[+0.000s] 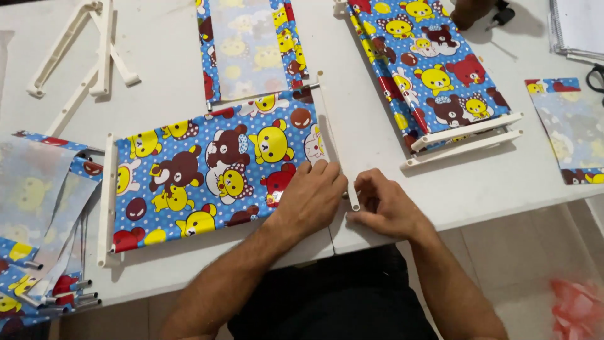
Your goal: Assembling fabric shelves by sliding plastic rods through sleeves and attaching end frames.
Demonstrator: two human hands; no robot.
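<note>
A blue fabric panel (201, 176) printed with cartoon bears lies flat on the white table (377, 151), with a white plastic bar (107, 195) along its left edge. A second white bar (328, 119) runs along its right edge. My left hand (309, 196) presses palm-down on the panel's lower right corner beside that bar. My right hand (385, 204) pinches the bar's near end (353, 200) between thumb and fingers at the table's front edge.
A finished bear-print panel with two white bars (434, 69) lies at the back right. Another strip (248, 47) lies at the back centre, loose panels with metal rods (38, 220) at the left, white frame parts (88, 50) at the back left, and a small fabric piece (572, 126) at the right.
</note>
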